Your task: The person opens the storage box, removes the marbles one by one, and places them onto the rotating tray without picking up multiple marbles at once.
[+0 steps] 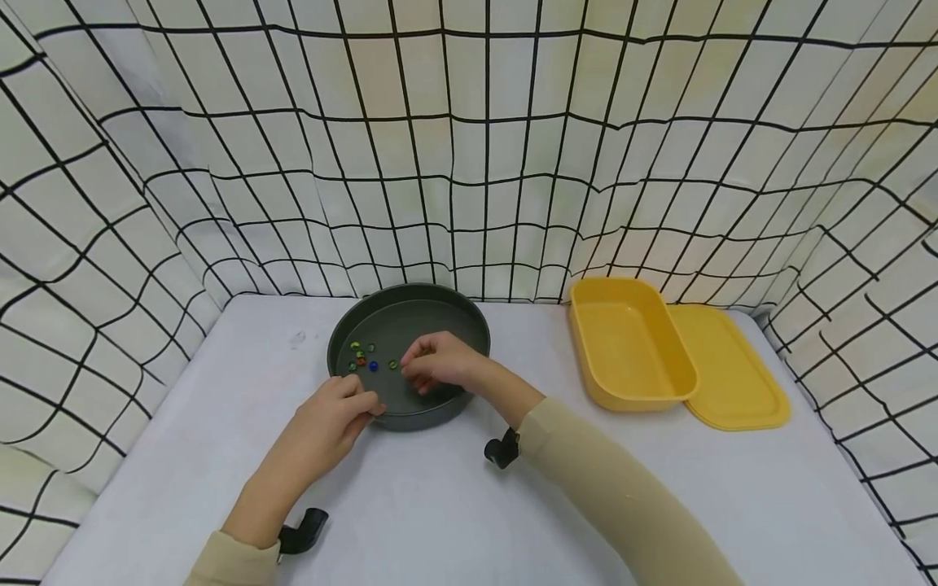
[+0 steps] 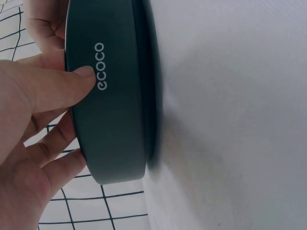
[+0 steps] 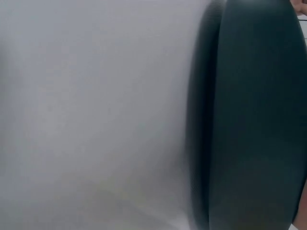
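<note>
A round dark green pan (image 1: 421, 419) with "ecoco" lettering on its side stands on the white surface. My left hand (image 1: 333, 419) grips its near left rim; in the left wrist view the thumb (image 2: 79, 86) presses the outer wall while other fingers reach over the rim. Several small marbles lie on the left part of the pan floor, among them a blue marble (image 1: 374, 366) and a red-orange marble (image 1: 361, 361). Over the pan, my right hand (image 1: 440, 360) has bent fingers, their tips close to a green marble (image 1: 392, 365). Whether they hold anything is hidden.
Right of the pan sits a yellow rectangular container (image 1: 633, 346), with a flat yellow lid (image 1: 733, 370) beside it, partly under its edge. White walls with black netting (image 1: 487, 122) enclose the back and sides of the white-covered table (image 1: 440, 513).
</note>
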`<state>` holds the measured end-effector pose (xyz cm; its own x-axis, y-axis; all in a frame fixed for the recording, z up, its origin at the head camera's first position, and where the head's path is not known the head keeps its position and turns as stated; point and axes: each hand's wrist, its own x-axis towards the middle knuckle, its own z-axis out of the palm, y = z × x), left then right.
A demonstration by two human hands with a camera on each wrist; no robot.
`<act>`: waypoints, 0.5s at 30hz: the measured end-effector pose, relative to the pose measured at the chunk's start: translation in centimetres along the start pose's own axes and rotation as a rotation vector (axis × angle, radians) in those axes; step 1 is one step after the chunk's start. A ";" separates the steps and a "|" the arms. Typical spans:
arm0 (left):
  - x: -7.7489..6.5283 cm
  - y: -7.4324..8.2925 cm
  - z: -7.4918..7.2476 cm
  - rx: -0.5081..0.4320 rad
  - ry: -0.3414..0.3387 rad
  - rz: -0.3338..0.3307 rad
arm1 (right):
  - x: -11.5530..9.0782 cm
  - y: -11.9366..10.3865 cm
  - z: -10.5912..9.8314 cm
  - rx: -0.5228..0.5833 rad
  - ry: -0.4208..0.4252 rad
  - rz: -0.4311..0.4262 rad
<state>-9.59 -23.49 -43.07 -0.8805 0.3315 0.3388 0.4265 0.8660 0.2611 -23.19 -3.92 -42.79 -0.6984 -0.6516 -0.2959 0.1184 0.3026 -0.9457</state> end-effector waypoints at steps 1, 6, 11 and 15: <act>0.0 0.0 0.0 -0.001 0.002 0.001 | 0.0 0.0 0.1 -0.013 -0.001 0.000; 0.0 0.1 -0.1 -0.009 0.017 0.008 | 0.1 0.1 0.5 -0.097 -0.009 0.001; 0.0 0.0 0.1 -0.014 0.028 0.016 | -0.1 0.2 0.7 -0.173 -0.018 -0.002; 0.0 0.0 0.2 -0.011 0.035 0.022 | -0.1 0.2 0.8 -0.191 -0.022 -0.003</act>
<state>-9.61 -23.47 -43.27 -0.8633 0.3369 0.3759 0.4480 0.8545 0.2629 -22.54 -4.30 -43.08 -0.6826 -0.6673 -0.2979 -0.0213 0.4257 -0.9046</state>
